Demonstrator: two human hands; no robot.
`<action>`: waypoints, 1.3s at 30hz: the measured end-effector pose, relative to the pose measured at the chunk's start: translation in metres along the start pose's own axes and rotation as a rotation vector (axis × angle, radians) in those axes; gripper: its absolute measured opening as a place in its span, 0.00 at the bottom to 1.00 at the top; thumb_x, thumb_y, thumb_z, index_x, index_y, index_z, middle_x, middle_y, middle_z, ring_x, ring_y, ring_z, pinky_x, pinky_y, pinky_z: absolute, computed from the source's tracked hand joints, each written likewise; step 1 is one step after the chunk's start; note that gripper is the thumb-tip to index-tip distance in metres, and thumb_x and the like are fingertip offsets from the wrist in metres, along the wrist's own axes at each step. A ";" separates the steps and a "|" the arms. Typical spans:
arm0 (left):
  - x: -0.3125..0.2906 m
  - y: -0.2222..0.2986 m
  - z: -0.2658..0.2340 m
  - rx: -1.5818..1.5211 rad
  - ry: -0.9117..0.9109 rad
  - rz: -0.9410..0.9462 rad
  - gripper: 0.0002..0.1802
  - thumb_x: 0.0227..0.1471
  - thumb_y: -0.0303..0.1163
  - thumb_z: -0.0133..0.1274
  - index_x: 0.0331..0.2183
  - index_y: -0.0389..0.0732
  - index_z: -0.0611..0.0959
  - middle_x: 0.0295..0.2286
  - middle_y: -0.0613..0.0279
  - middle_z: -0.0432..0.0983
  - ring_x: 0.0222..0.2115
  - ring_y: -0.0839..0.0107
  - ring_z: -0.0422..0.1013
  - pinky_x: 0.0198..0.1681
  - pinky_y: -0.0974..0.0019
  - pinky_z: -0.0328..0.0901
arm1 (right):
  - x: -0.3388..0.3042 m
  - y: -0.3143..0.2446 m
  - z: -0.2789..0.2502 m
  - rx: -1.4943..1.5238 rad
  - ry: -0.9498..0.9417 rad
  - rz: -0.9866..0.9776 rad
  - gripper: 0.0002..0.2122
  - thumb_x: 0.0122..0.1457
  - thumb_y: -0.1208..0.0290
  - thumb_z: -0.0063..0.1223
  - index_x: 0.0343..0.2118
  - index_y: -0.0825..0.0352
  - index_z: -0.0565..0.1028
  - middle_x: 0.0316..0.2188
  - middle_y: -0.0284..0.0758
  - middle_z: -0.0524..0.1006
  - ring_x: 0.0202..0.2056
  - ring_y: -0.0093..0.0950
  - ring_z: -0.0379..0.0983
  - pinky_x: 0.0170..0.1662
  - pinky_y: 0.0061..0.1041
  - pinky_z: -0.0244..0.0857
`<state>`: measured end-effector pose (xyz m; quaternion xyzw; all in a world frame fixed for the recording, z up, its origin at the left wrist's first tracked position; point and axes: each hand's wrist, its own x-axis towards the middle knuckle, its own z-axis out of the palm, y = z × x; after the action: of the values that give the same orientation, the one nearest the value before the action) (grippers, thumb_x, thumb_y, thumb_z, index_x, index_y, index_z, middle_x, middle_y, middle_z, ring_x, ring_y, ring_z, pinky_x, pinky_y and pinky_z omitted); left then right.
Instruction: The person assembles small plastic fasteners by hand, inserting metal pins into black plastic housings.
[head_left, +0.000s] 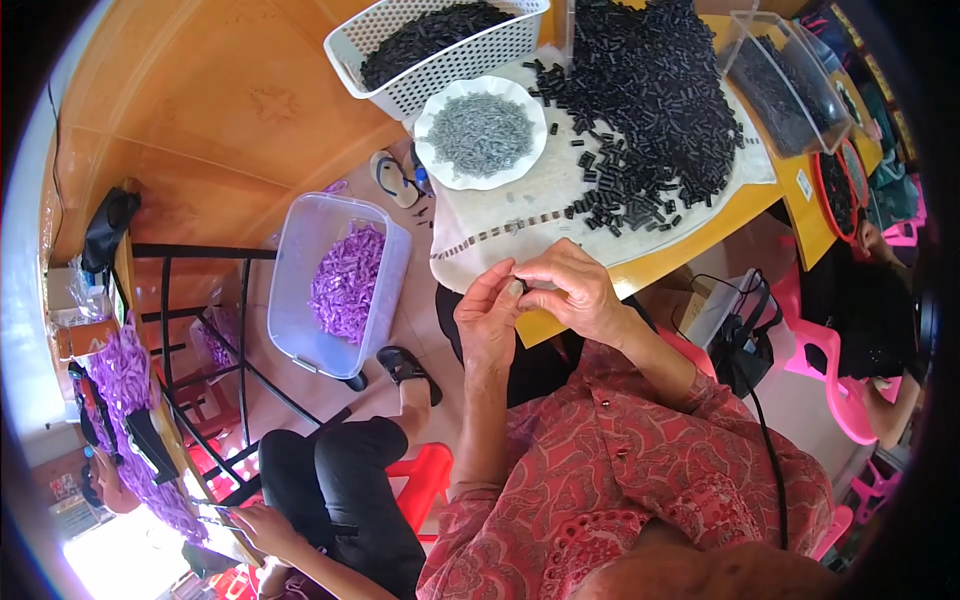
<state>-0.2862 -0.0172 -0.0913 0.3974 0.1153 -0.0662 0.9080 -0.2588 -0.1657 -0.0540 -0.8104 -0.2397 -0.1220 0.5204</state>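
Centre of frame: left hand (487, 318) and right hand (570, 290) meet fingertip to fingertip, both pinched on a small dark piece (521, 286), probably one black tube; its axis is unreadable. Beyond, toward upper right, lies the black tube pile (650, 90), nearer the right hand; the white bowl of grey pins (481, 133) sits upper centre.

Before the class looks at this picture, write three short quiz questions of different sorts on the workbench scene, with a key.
1. True or false: the white scalloped plate holds purple pieces.
2. Which container holds the purple plastic pieces? A) white slotted basket B) clear plastic tub on the floor C) red tray
3. Fill in: the left hand and right hand meet over a small ____ piece beside the heap of black plastic tubes.

Key: 1 false, its pieces are grey; 2 B; 3 black.
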 end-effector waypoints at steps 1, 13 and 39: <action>-0.001 0.000 -0.001 -0.015 0.045 -0.002 0.15 0.53 0.20 0.51 0.45 0.31 0.76 0.35 0.57 0.76 0.32 0.72 0.74 0.35 0.71 0.71 | 0.000 -0.001 0.002 0.004 -0.024 0.001 0.17 0.39 0.80 0.65 0.37 0.66 0.75 0.27 0.33 0.76 0.29 0.32 0.70 0.33 0.28 0.66; 0.015 0.014 -0.045 -0.080 0.171 0.033 0.10 0.54 0.23 0.51 0.41 0.34 0.78 0.31 0.55 0.77 0.29 0.67 0.76 0.33 0.67 0.73 | -0.003 0.003 0.002 -0.052 -0.068 0.070 0.12 0.46 0.83 0.59 0.35 0.68 0.74 0.25 0.37 0.74 0.27 0.36 0.71 0.30 0.31 0.66; 0.130 0.077 0.044 0.182 0.089 0.203 0.13 0.52 0.20 0.51 0.42 0.29 0.75 0.32 0.55 0.75 0.29 0.69 0.73 0.32 0.71 0.71 | -0.013 0.020 -0.008 0.005 -0.056 0.084 0.07 0.49 0.80 0.57 0.32 0.68 0.74 0.26 0.36 0.75 0.29 0.36 0.72 0.32 0.32 0.67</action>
<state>-0.1375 -0.0011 -0.0419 0.4902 0.1085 0.0335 0.8642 -0.2593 -0.1832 -0.0725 -0.8215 -0.2205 -0.0767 0.5203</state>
